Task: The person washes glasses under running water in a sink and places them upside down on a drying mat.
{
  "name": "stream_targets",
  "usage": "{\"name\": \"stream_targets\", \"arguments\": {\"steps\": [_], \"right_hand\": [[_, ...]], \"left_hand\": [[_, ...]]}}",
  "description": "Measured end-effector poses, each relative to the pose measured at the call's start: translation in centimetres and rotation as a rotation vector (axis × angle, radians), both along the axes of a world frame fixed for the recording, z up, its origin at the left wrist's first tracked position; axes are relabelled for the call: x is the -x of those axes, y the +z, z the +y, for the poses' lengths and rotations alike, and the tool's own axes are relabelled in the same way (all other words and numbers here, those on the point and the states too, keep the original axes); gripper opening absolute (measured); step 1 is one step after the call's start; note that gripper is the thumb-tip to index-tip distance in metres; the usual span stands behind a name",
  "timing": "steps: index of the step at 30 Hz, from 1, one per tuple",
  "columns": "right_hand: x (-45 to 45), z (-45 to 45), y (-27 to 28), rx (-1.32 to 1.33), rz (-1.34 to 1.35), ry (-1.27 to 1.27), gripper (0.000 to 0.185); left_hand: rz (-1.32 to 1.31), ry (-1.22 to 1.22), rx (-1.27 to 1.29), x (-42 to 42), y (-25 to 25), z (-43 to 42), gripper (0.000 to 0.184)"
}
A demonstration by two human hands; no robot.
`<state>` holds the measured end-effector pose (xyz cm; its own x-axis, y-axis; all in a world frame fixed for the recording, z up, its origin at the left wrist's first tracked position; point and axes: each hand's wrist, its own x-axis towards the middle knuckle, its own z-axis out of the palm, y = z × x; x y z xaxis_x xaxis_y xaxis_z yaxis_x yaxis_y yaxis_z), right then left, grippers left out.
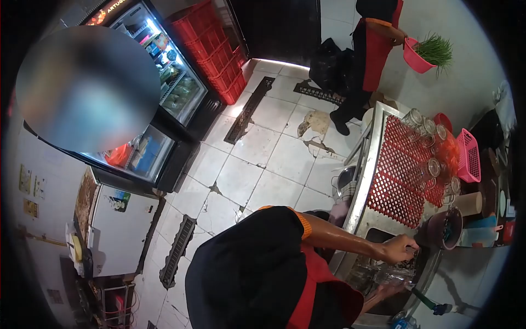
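My left hand (401, 249) is over the metal sink (361, 255), with its fingers curled together; what they hold is too small to make out. Just below it in the view, my right hand (386, 291) is partly hidden behind clear glassware and closed round a clear glass (395, 276). More clear glassware, hard to separate, lies in the sink beside my hands. A dark tap with a green part (423, 299) reaches in from the lower right. Next to the sink stands a brown pot (445, 227) with something dark bluish inside.
Upturned glass mugs (433, 167) stand on a red perforated mat (392, 175) on the metal counter. A pink basket (469, 156) is behind. Another person (378, 49) holds a pink basin (418, 56) of greens. Red crates (205, 49) and a glass-door fridge (183, 93) stand across the cracked floor.
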<state>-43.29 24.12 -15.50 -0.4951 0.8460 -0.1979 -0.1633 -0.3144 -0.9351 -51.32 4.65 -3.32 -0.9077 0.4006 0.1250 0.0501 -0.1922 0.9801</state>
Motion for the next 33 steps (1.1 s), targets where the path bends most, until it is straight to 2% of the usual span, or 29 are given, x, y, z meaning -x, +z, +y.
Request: {"name": "stream_targets", "arguments": {"steps": [2, 4, 7, 8, 10, 11, 13, 16, 17, 19, 20, 21, 23, 24, 25, 26, 27, 28, 29, 30, 31, 32, 33], "right_hand": [[-0.7, 0.3, -0.6, 0.050, -0.075, 0.057, 0.050], [-0.8, 0.4, -1.2, -0.370, -0.100, 0.018, 0.047], [-2.5, 12.2, -14.5, -1.159, -0.323, 0.288, 0.045], [-2.5, 11.3, -13.1, -1.158, -0.329, 0.290, 0.045], [-1.7, 5.2, -3.6, -0.580, -0.201, 0.167, 0.043], [-1.6, 2.5, -0.6, -0.584, -0.202, 0.161, 0.043], [-1.5, -1.4, 3.0, -0.356, -0.058, 0.109, 0.046], [-1.9, 7.1, -5.9, -0.433, -0.070, 0.259, 0.051], [-1.9, 7.0, -5.5, -0.438, -0.074, 0.263, 0.051], [-1.6, 2.3, -1.5, 0.073, 0.116, 0.200, 0.052], [-1.9, -0.6, -0.2, -0.163, 0.154, 0.184, 0.052], [-2.3, -0.3, -0.6, -0.165, 0.143, 0.176, 0.052], [-2.6, 0.6, -2.8, 0.254, 0.123, 0.072, 0.051], [-2.2, 0.8, -4.0, 0.250, 0.119, 0.055, 0.051], [-1.9, 1.2, -5.2, 0.569, 0.310, 0.158, 0.052], [-2.4, 1.6, -6.2, 0.874, 0.511, 0.240, 0.053], [-4.3, 1.8, -6.8, 1.151, 0.735, 0.300, 0.055], [-6.0, 1.4, -7.2, 1.274, 0.640, 0.160, 0.055], [-6.4, -0.1, -6.6, 1.393, 0.575, -0.002, 0.055], [-4.9, -2.8, -5.1, 1.117, 0.642, 0.157, 0.062], [-3.0, -5.3, -1.4, 1.371, 0.939, 0.634, 0.072], [-2.3, -5.6, -4.1, 0.881, 0.477, 0.145, 0.081], [-0.3, -7.2, -0.4, 1.154, 0.813, 0.679, 0.076]], "left_hand": [[0.021, -0.009, 0.016, -0.4, 0.2, -0.2, 0.036], [-0.100, -0.060, -0.022, -0.5, 1.6, -0.5, 0.036], [0.034, -0.033, -0.001, -0.1, 0.7, 0.2, 0.037], [0.028, -0.034, -0.001, -0.2, 0.8, 0.0, 0.037], [-0.052, -0.072, -0.021, -0.4, 1.4, 0.0, 0.036], [-0.050, -0.077, -0.026, -0.3, 1.2, 0.4, 0.036], [0.050, -0.046, 0.001, -0.1, 0.4, 0.8, 0.036], [0.012, -0.039, -0.028, -0.3, 1.3, 0.1, 0.037], [0.009, -0.036, -0.033, -0.1, 1.2, 0.2, 0.037], [0.033, -0.057, -0.005, 0.5, 0.6, 0.3, 0.037], [0.023, -0.062, -0.009, 0.5, 1.1, 0.0, 0.037], [-0.021, -0.088, -0.026, 0.6, 2.1, -0.7, 0.036], [-0.073, -0.127, -0.047, 1.1, 2.6, -1.3, 0.036], [-0.003, -0.096, -0.060, 1.5, 2.5, -1.3, 0.036], [0.065, -0.075, -0.077, 1.8, 2.5, -1.1, 0.035], [-0.043, -0.145, -0.104, 2.3, 2.4, -1.2, 0.034], [0.199, 0.038, -0.191, 2.9, -0.4, 0.6, 0.035], [0.256, 0.002, -0.105, 3.9, -0.4, -0.2, 0.036], [-0.013, -0.158, -0.198, 4.2, 2.2, -2.6, 0.036], [0.095, -0.049, -0.287, 4.6, 3.3, -3.2, 0.035], [0.139, -0.005, -0.262, 5.4, 4.1, -4.0, 0.035], [-0.052, -0.178, -0.087, 6.2, 8.3, -7.1, 0.035], [-0.189, -0.201, -0.033, 7.2, 10.9, -8.7, 0.037]]}}
